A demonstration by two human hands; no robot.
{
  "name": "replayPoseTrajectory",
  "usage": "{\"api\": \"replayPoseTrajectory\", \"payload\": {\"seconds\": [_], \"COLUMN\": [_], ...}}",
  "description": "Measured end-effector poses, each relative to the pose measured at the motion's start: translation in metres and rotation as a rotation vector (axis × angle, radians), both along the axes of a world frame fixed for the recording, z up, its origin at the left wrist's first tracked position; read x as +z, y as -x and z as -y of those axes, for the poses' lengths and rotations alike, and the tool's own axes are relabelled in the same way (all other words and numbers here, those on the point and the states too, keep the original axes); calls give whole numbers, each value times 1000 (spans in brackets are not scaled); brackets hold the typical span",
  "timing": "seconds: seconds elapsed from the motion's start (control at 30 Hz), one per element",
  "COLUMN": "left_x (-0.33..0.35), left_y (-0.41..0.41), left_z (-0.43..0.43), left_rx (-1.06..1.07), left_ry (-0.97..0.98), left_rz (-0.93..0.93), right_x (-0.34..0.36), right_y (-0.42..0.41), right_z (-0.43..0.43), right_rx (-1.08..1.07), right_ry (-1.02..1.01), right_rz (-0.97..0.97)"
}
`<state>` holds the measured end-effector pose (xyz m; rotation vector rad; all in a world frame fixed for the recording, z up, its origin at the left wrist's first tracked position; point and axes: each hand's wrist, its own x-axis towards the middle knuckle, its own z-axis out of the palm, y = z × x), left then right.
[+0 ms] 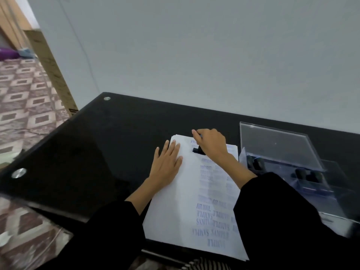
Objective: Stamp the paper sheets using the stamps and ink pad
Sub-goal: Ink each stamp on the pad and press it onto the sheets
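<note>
R hand [211,145] gripping stamp [197,150] on sheets [181,201]

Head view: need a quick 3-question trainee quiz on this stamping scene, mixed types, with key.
1. True or false: the left hand lies flat, fingers straight, on the paper stack's left edge.
2. What does the right hand grip on the top sheet? A) black stamp B) pen C) stapler
3. Fill in: the clear plastic case stands to the stack's ___.
Key: 1 true; 2 A; 3 right.
</note>
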<state>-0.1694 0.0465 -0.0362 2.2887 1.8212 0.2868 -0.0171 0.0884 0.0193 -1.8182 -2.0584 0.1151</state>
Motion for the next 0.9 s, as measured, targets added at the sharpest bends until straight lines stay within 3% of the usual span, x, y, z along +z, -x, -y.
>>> {"api": "replayPoseTrajectory", "payload": {"seconds": [0.4,0.9], "left_x": [-3,-5], "left_y": [0,-2], "left_z": [0,0], "left_rx": [-16,-6], "left_ry": [-21,-38], "left_rz": [-61,-77], "right_x": [-9,-28], "right_y": [11,15], "right_z": [2,11], "right_rx": [-35,-60], "right_ry": [30,-95], "right_rz": [107,33]}}
